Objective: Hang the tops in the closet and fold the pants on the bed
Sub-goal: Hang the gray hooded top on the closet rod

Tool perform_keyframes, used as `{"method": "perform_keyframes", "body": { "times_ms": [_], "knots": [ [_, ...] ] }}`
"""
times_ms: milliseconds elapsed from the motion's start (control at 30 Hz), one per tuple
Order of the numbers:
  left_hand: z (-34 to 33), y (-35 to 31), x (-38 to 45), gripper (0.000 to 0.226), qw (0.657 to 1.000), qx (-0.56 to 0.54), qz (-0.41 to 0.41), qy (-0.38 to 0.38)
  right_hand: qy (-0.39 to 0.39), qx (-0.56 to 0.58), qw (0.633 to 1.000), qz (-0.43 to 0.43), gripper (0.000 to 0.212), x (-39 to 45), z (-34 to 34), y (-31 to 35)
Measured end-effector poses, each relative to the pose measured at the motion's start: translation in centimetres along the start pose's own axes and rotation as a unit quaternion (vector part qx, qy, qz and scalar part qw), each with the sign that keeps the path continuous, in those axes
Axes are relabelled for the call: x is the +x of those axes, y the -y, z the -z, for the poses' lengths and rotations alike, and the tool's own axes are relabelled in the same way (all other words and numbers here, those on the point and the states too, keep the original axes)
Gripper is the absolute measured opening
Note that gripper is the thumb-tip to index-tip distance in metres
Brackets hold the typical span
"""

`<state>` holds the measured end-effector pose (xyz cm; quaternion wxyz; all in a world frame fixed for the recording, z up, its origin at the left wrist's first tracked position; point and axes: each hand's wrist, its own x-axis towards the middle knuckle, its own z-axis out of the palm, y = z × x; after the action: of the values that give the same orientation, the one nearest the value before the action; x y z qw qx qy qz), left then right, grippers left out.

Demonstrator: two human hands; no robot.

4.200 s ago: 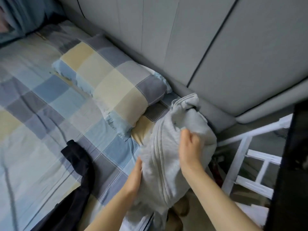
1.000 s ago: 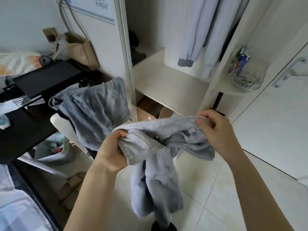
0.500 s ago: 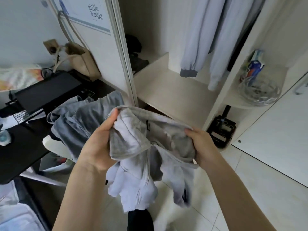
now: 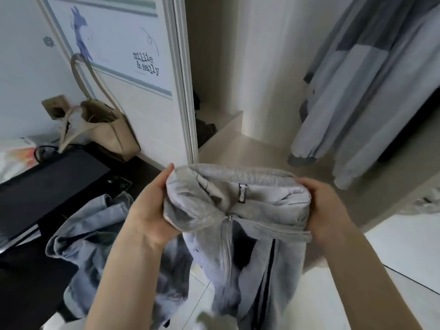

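I hold a light grey zip-up hoodie (image 4: 238, 210) in front of the open closet (image 4: 238, 144). My left hand (image 4: 152, 210) grips its left shoulder and hood. My right hand (image 4: 326, 210) grips the right side of the collar. The neck label faces me and the zipper hangs down between my hands, with the body dangling toward the floor. Inside the closet, pale blue-grey tops (image 4: 357, 91) hang at the upper right, their cuffs just above the shelf.
Grey jeans (image 4: 95, 246) lie draped over a chair at lower left. A black desk (image 4: 47, 186) with a beige tote bag (image 4: 102, 129) stands on the left. The closet's white frame (image 4: 183, 79) rises in the middle. White floor tiles lie below right.
I have turned from the bed to the closet carrying the hoodie. Over the last second my hands raised it and spread the collar, and my view moved closer to the closet.
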<state>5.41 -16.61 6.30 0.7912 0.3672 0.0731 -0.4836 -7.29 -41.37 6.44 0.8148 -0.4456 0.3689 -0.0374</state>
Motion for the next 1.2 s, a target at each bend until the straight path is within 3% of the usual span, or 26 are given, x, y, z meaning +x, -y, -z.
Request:
{"method": "perform_keyframes", "body": {
  "times_ms": [167,300,633,800,867,967,1100,1200],
  "knots": [
    [-3.4,-6.5,2.9,0.046,0.993,0.084,-0.070,0.032,-0.062,-0.027,0.988,0.137,0.015,2.6,-3.6,3.7],
    [-5.8,-9.3,4.8,0.032,0.990,0.086,-0.091,0.064,-0.102,-0.143,0.962,0.210,0.027,4.2,-5.2,6.2],
    [-15.3,-19.2,8.2,0.028,0.971,0.109,-0.165,0.131,-0.134,-0.280,0.874,0.374,0.014,5.7,-10.9,19.0],
    [-21.1,-24.1,8.9,0.030,0.952,0.126,-0.223,0.168,-0.078,-0.291,0.860,0.412,0.009,4.0,-14.2,29.0],
    [-23.7,-25.7,9.2,0.028,0.940,0.137,-0.249,0.187,-0.073,-0.304,0.837,0.449,0.010,2.7,-15.9,33.8],
    [-26.8,-27.0,10.1,0.024,0.922,0.176,-0.283,0.197,-0.105,-0.316,0.774,0.539,0.011,0.3,-18.0,40.4],
    [-29.9,-28.3,12.4,0.023,0.900,0.210,-0.342,0.170,-0.204,-0.375,0.617,0.661,0.018,-3.4,-20.9,47.9],
    [-31.2,-29.4,14.4,0.031,0.890,0.217,-0.365,0.167,-0.288,-0.420,0.509,0.694,0.016,-5.4,-22.4,52.1]
  ]
}}
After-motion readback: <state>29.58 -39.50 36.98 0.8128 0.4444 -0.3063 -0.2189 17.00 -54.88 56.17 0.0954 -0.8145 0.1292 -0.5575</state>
